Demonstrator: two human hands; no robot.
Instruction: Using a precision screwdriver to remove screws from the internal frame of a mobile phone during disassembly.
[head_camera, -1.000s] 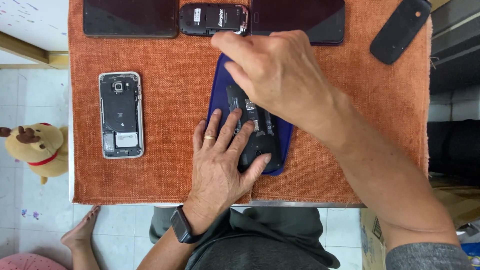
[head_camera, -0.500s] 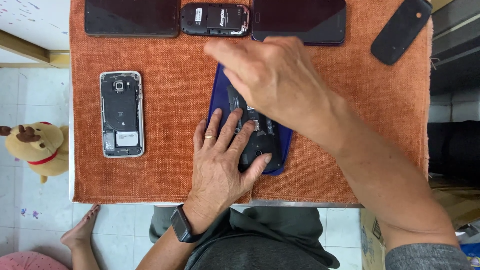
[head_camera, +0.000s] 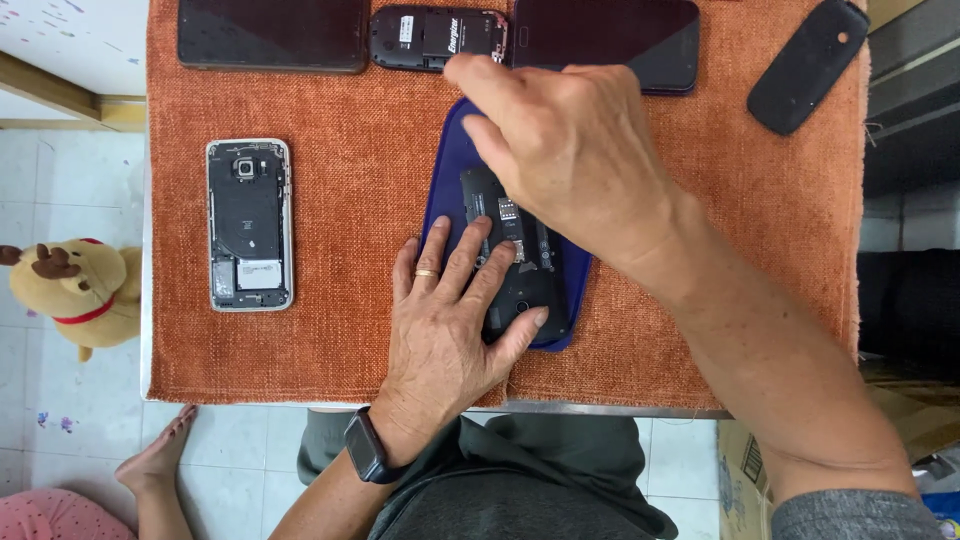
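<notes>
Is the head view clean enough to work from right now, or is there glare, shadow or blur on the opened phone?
Head view: even, soft light, no glare on the opened phone; sharp focus throughout; only a faint shadow under the right hand, which hides the phone's upper end; left hand crisp, no motion blur.

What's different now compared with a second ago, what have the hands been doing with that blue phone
Very little. The right hand has crept slightly toward the top end of the blue-cased phone, fingertips near its upper edge; I cannot tell whether it grips anything. The left hand stays flat on the phone's opened back, pinning it to the orange mat. The open silver phone and the other phones along the far edge have not moved.
</notes>
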